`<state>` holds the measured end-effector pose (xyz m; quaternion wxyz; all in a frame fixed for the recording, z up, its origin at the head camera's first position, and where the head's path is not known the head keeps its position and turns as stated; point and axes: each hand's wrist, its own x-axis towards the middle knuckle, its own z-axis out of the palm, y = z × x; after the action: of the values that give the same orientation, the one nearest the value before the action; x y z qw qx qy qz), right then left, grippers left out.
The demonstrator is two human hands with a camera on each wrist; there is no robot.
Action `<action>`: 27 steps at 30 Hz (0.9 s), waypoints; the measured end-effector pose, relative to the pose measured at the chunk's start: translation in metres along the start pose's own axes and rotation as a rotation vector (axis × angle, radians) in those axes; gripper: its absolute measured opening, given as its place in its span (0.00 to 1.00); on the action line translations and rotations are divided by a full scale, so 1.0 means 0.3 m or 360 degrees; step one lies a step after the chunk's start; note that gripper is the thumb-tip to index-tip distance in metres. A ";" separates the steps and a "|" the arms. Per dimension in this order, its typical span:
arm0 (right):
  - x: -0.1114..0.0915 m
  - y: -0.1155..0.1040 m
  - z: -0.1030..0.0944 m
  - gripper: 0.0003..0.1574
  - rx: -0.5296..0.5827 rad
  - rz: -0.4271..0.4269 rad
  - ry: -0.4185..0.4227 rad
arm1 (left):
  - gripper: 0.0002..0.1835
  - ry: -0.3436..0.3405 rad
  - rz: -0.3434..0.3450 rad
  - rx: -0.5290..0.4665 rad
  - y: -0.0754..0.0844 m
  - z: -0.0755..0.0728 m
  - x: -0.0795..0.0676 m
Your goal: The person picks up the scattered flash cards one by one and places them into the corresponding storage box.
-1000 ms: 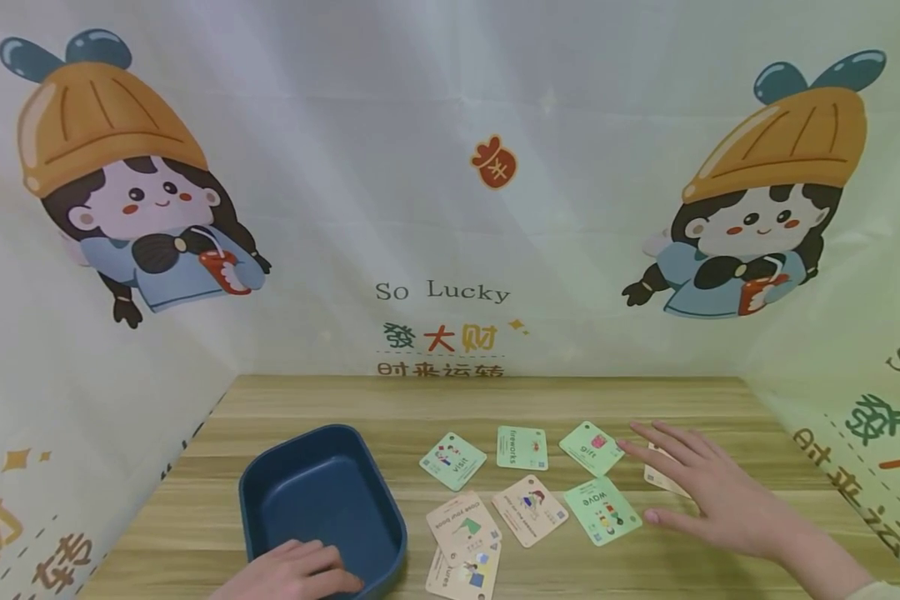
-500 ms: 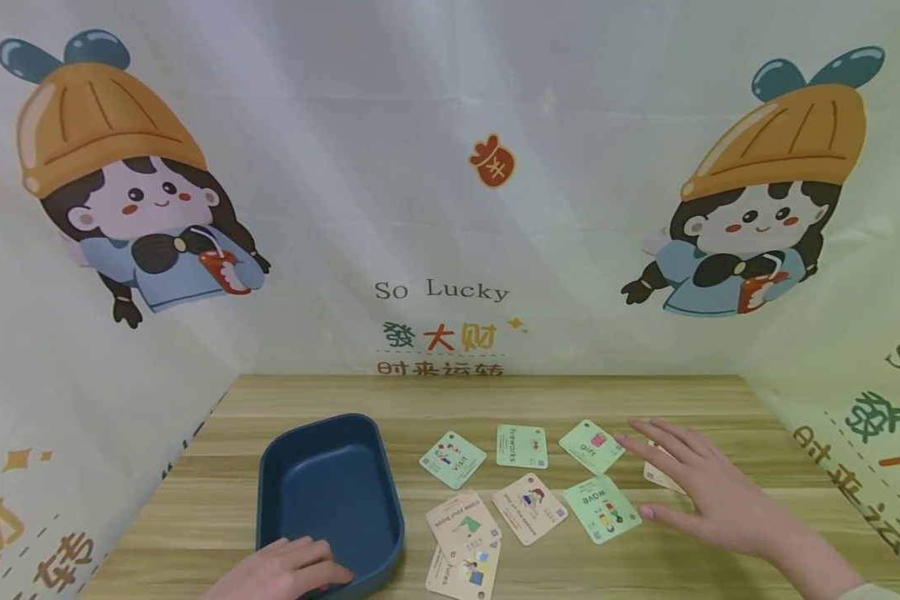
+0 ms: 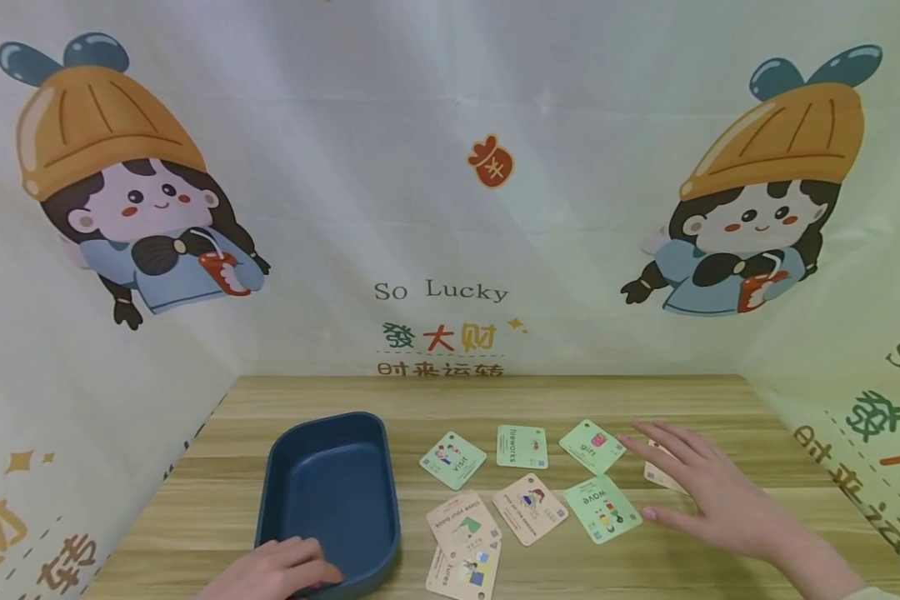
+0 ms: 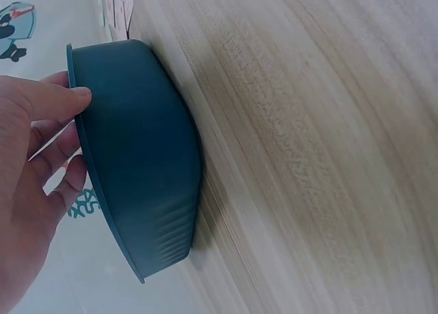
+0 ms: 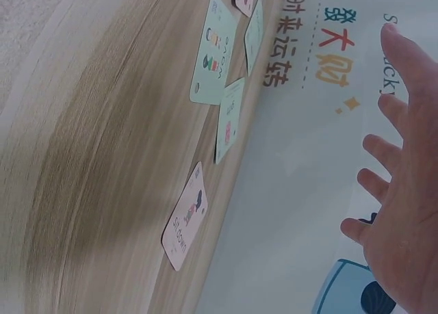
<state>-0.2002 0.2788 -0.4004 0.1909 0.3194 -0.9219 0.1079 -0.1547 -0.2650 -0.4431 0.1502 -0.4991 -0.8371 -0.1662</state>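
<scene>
A deep blue tray [image 3: 335,492] with rounded corners stands on the left part of the table, nothing inside it. My left hand [image 3: 276,571] grips its near rim; in the left wrist view the thumb [image 4: 65,102] lies on the outer wall and the other fingers go over the rim. My right hand [image 3: 708,492] hovers with spread, straight fingers over a pink "sit down" card [image 5: 185,218], holding nothing. It partly hides that card in the head view. Just left of this hand lie a green "wave" card [image 3: 603,510] and a green "gift" card [image 3: 592,447].
More square cards lie mid-table: a green "visit" card [image 3: 452,460], a green "fireworks" card [image 3: 522,447], a pink card [image 3: 530,508], and a pink "close your book" card [image 3: 462,523] overlapping another pink card [image 3: 463,575]. A printed curtain [image 3: 450,208] surrounds the wooden table [image 3: 480,396].
The blue tray has turned and shifted slightly right and away, with my left hand on its rim. My right hand stays nearly still over the pink card; the cards lie as before.
</scene>
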 end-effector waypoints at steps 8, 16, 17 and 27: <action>-0.005 0.004 0.008 0.50 -0.0038 -0.0003 0.0012 | 0.12 -0.0035 -0.0081 -0.0167 0.001 -0.012 -0.019; 0.001 0.012 0.010 0.50 -0.0037 -0.0019 0.0013 | 0.17 -0.0078 -0.0131 -0.0151 -0.013 -0.025 -0.036; 0.001 0.012 0.010 0.50 -0.0041 -0.0023 0.0016 | 0.18 -0.0074 -0.0129 -0.0135 -0.015 -0.026 -0.037; 0.001 0.006 0.011 0.51 -0.0059 -0.0037 0.0029 | 0.28 0.0039 -0.0162 -0.0052 -0.026 -0.018 -0.057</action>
<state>-0.2026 0.2788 -0.4034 0.2064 0.3255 -0.9182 0.0916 -0.1533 -0.2841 -0.4465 0.1437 -0.4562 -0.8567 -0.1932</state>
